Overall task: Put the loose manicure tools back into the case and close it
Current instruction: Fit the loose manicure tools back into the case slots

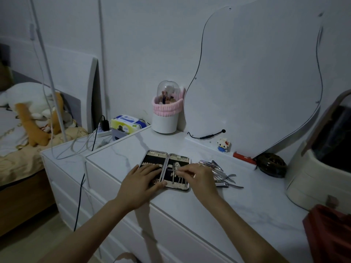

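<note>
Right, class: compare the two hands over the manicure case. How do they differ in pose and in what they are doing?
The left hand lies flat with straight fingers on the left half of the open case; the right hand hovers over the right half. The left hand holds nothing; the right hand pinches a thin metal tool. Both are bare and work at the same case.

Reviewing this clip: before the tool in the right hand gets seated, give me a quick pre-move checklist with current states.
1. Open gold-edged manicure case lies flat on the white marble-look dresser top: ok.
2. Left hand rests flat on the case's left half, steadying it: ok.
3. Right hand pinches a thin metal tool over the right half: ok.
4. Free slot under the tool: cannot tell.
5. Pile of loose steel tools beside the case is put away: not ok.
</note>
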